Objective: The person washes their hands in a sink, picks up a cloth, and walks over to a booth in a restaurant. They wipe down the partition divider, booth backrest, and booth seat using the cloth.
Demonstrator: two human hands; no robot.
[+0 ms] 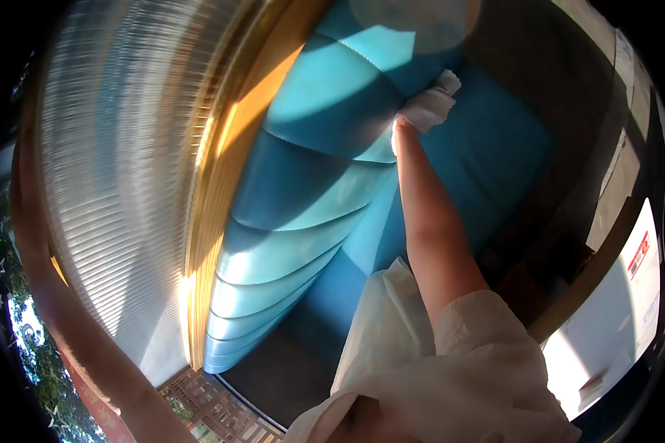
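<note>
My right arm stretches forward over a turquoise padded bench, and my right hand (403, 127) is at the crease between backrest and seat. A crumpled white cloth (432, 103), possibly a paper towel, is in that hand and covers most of its fingers. Against the hand lies the quilted backrest (303, 177), with stitched seams and patches of sunlight. To the hand's right spreads the smooth, shaded seat (488, 148). My left hand does not show. A long brown shape along the left edge could be my left arm or a rail; I cannot tell which.
A ribbed translucent panel (140, 184) in a wooden frame (218, 177) rises behind the backrest. At the right stands a white tabletop (613, 310) with a red label. Dark floor (281, 373) shows below the bench, and a picture-like strip (222, 406) runs along the bottom.
</note>
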